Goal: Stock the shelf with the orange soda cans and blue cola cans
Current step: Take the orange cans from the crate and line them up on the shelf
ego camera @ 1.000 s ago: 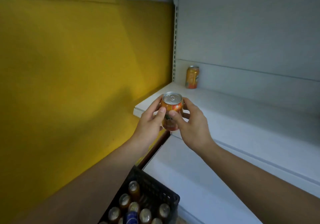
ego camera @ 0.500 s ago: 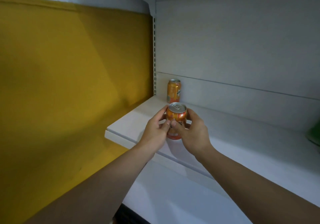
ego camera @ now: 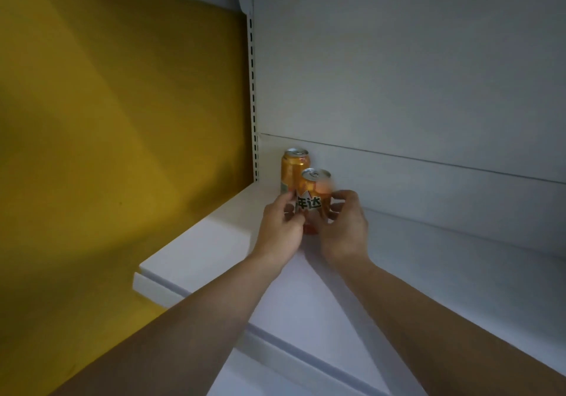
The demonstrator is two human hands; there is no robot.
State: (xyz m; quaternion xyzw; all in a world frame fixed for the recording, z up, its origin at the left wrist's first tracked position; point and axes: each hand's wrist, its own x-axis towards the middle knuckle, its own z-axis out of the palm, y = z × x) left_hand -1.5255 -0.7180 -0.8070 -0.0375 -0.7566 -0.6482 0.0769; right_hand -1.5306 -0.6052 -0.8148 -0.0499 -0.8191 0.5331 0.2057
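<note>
An orange soda can (ego camera: 315, 193) stands upright on the white shelf (ego camera: 214, 242), its label turned toward me. My left hand (ego camera: 280, 227) grips its left side and my right hand (ego camera: 344, 227) its right side, fingers wrapped around the lower half. Directly behind it, at the shelf's back left corner, stands a second orange soda can (ego camera: 292, 166), partly hidden by the front one. No blue cola can is in view.
A yellow wall (ego camera: 122, 135) borders the shelf on the left. A slotted upright (ego camera: 252, 98) runs up the back corner. The grey back panel (ego camera: 413, 74) closes the rear. The shelf stretches away to the right, and a lower shelf (ego camera: 291, 374) shows beneath.
Both hands carried the orange can from the shelf's front edge back until it stands right in front of the rear can. The view rose, and the crate of cans dropped out of sight.
</note>
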